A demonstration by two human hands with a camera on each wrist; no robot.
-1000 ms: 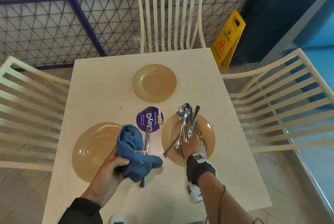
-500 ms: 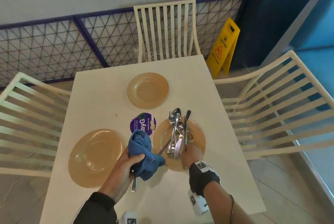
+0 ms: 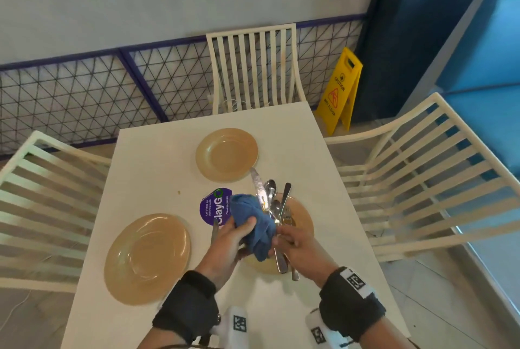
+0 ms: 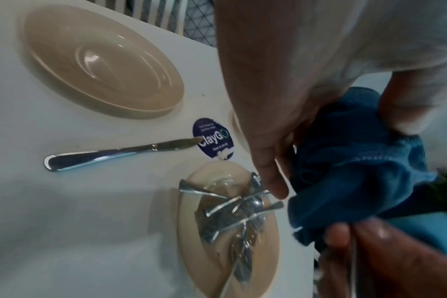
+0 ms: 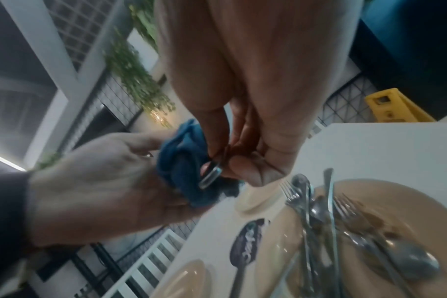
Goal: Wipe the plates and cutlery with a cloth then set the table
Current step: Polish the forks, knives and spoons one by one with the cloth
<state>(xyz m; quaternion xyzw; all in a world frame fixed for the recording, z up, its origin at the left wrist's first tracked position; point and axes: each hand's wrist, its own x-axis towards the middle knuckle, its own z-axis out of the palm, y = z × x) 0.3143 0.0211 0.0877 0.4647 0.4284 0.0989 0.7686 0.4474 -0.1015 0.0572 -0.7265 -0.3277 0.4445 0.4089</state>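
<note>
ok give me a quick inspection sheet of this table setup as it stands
surface: white table, a crumb near the sticker
job's things: three tan plates; near right plate holds piled cutlery; one knife lies on the table
clutter: purple ClayGo sticker
grippers: left hand grips blue cloth; right hand pinches a knife handle against the cloth
cables: nothing seen
surroundings: three white chairs, mesh fence, yellow wet-floor sign
</note>
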